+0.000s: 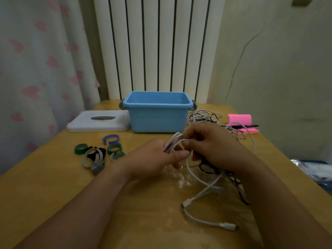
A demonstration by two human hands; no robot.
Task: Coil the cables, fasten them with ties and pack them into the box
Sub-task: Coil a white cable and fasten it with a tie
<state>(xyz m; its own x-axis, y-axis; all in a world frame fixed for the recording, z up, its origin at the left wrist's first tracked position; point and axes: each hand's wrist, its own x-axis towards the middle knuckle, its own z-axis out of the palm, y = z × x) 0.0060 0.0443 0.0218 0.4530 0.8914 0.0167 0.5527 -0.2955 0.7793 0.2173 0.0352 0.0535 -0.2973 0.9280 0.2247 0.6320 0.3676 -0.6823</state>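
Wooden table (53,186), with your hands meeting over a white cable (172,141).
Your left hand (156,159) grips the coiled loops with the thumb clamped across them, and your right hand (215,148) pinches the same cable. The open blue box (156,121) stands just behind, and the ties (98,153) lie to your left.

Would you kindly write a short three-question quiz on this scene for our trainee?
1. True or false: the lid is on the box.
2. Which does the left hand grip together with the right hand? A: white cable. B: pen. C: notepad.
3. Fill in: the ties lie to the ___ of both hands.
Key: 1 false; 2 A; 3 left.
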